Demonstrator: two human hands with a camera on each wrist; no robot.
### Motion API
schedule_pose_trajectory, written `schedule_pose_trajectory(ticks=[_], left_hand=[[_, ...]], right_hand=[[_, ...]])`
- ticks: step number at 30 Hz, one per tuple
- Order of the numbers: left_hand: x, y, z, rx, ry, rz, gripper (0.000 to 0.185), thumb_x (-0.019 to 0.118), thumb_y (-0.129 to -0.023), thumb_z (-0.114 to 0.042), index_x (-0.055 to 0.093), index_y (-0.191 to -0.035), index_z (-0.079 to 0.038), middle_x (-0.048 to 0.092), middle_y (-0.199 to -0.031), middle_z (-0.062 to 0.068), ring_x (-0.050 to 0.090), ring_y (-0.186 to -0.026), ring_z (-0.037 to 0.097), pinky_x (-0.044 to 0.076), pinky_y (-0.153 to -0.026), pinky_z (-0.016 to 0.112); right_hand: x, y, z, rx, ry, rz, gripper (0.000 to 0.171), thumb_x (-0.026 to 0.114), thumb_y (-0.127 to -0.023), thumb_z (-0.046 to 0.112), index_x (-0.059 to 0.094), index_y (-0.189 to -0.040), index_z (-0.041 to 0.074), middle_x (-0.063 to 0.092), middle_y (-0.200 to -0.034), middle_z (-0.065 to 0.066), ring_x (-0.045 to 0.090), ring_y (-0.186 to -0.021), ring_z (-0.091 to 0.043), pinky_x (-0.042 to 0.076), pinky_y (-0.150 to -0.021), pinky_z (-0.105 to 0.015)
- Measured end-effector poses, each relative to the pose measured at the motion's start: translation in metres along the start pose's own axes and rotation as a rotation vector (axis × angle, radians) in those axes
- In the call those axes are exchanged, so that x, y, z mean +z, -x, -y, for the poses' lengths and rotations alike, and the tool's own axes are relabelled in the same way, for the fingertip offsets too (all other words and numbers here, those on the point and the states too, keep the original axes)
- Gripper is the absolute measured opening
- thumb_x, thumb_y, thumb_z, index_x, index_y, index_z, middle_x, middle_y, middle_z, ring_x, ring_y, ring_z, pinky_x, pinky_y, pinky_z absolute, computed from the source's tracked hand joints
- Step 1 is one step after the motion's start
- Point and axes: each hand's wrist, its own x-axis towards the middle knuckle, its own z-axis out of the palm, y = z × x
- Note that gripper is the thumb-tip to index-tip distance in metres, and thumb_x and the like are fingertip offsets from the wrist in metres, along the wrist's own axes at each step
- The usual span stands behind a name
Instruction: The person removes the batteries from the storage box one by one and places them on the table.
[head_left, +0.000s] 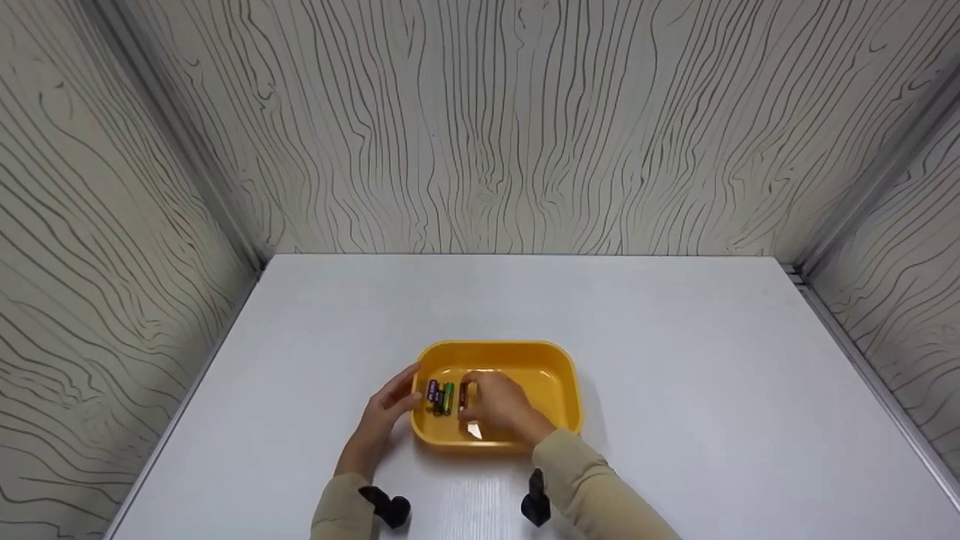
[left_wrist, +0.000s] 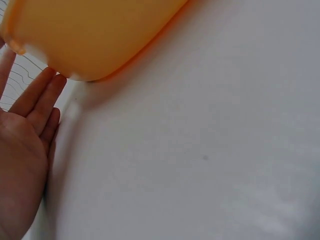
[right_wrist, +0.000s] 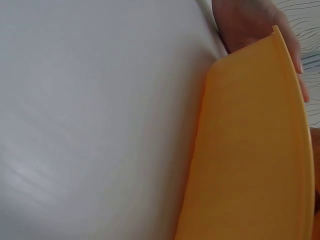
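A yellow plastic tray (head_left: 525, 345) sits on the white table. My left hand (head_left: 388, 401) rests against its left side with the fingers fairly straight, thumb at the rim; in the left wrist view the left hand's fingertips touch the tray's outer wall (left_wrist: 100, 40). Inside, at the left end, several batteries lie side by side, among them a purple-black battery (head_left: 433, 391) and a green one (head_left: 448, 398). My right hand (head_left: 501, 403) reaches into the tray just right of them, pinching a dark, copper-coloured battery (head_left: 463, 396) by its ends between thumb and finger.
White tabletop (head_left: 675, 360) surrounds the tray. Wood-grain patterned panels (head_left: 480, 135) stand behind and on both sides. A black wrist camera mount (head_left: 390, 508) sticks out from the left sleeve, another mount (head_left: 535, 499) from the right sleeve. The tray hides most of the right hand in the right wrist view.
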Motion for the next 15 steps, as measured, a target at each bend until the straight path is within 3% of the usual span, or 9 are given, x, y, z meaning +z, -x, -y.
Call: schedule_pose_trajectory(ticks=[4,8,15], left_hand=[[0.000,0.000,0.000,-0.002,0.004,-0.006,0.059,0.063,-0.092,-0.033,0.042,-0.146,-0.022,0.039,-0.155,0.007,0.029,-0.149,0.029,0.016,-0.124,0.055],[0.001,0.001,-0.001,-0.021,0.010,-0.014,0.058,0.064,-0.091,-0.033,0.043,-0.145,-0.025,0.040,-0.155,0.003,0.029,-0.149,0.027,0.015,-0.124,0.054],[0.002,0.001,-0.002,-0.007,0.008,-0.020,0.058,0.063,-0.092,-0.030,0.043,-0.146,-0.022,0.043,-0.154,0.006,0.032,-0.147,0.028,0.017,-0.124,0.054]], right_hand=[[-0.008,0.003,0.001,-0.029,0.033,0.005,0.048,0.081,-0.075,0.023,0.065,-0.117,0.006,0.057,-0.075,0.001,0.045,-0.064,-0.013,0.035,-0.054,-0.022],[-0.016,0.007,0.000,-0.025,0.027,0.006,0.048,0.081,-0.077,0.026,0.065,-0.118,0.008,0.050,-0.070,0.004,0.043,-0.062,-0.012,0.032,-0.053,-0.021],[-0.025,0.018,-0.004,-0.094,0.028,-0.031,0.049,0.081,-0.074,0.024,0.065,-0.117,0.005,0.045,-0.064,0.006,0.038,-0.058,-0.009,0.028,-0.049,-0.020]])
